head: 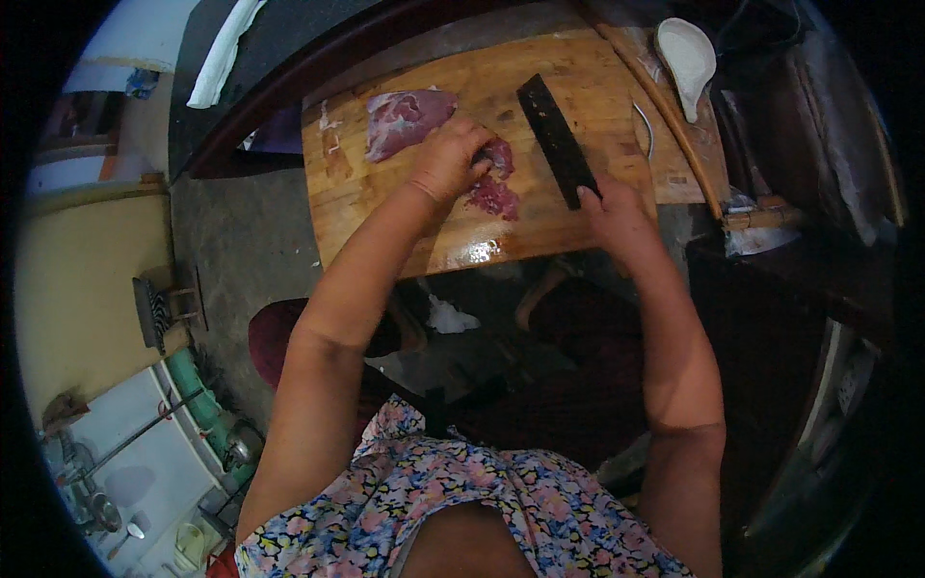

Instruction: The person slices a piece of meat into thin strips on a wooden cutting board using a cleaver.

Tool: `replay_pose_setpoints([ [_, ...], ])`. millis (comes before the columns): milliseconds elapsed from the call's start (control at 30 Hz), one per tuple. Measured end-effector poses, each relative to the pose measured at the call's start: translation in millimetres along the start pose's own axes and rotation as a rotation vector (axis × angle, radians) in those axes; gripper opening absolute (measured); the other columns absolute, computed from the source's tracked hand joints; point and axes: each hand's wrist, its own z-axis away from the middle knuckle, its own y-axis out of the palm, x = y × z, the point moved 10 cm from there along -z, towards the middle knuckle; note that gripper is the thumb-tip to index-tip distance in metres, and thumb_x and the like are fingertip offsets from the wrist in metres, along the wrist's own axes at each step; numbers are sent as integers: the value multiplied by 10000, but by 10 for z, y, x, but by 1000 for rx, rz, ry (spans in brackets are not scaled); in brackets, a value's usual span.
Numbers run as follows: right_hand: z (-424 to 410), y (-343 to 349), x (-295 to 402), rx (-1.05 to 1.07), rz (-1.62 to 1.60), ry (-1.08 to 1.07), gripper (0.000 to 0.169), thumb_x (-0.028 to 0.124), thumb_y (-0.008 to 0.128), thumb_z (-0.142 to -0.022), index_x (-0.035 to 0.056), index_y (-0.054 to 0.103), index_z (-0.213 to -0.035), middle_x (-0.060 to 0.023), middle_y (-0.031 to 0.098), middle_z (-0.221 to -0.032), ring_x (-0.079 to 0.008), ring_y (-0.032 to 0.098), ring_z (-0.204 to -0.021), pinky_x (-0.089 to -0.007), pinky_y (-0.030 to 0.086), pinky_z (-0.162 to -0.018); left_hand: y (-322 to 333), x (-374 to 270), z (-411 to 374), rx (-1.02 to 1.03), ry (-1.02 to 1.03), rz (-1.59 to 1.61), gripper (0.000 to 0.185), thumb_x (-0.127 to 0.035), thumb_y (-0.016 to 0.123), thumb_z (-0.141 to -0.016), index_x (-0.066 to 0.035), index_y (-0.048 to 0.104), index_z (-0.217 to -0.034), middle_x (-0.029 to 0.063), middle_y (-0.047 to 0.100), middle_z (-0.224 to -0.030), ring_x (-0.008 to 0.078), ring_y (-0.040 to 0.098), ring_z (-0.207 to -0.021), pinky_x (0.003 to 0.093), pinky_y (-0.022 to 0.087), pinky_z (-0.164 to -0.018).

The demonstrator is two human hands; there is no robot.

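Note:
A wooden cutting board (pixel 433 231) lies before me. My left hand (pixel 455 159) bends its fingers around a small piece of raw meat (pixel 497 155) near the board's middle. Just below that piece is a little heap of cut meat (pixel 495 199). Behind my left wrist rests a larger slab of raw meat (pixel 408 119). My right hand (pixel 614 206) grips a dark, broad-bladed cleaver (pixel 553 137) at the board's right side, its blade pointing away from me and apart from the meat. The cleaver's handle is hidden within my fingers.
Beyond the board's right edge are a long wooden stick (pixel 668 108) and a pale ladle-shaped scoop (pixel 686 61). A white cloth or paper (pixel 224 54) lies on the dark surface at upper left. A crumpled white thing (pixel 452 316) is on the floor below the board.

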Motion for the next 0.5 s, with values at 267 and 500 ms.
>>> replay_pose_setpoints([
  [267, -8, 83, -18, 36, 69, 23, 257, 188, 631, -957, 3, 637, -1136, -258, 670, -925, -432, 663, -897, -462, 519, -795, 207, 263, -79, -52, -70, 129, 206, -212, 681, -880, -119, 719, -1059, 113, 695, -969, 348, 655, -908, 428, 541, -814],
  [500, -34, 99, -50, 35, 3, -7, 259, 183, 635, -948, -2, 633, -1129, -269, 671, -933, -447, 659, -892, -476, 515, -783, 383, 823, 37, 79, -593, 926, 155, -206, 597, -1011, -88, 685, -1060, -15, 644, -850, 104, 602, -784, 291, 507, -691],
])
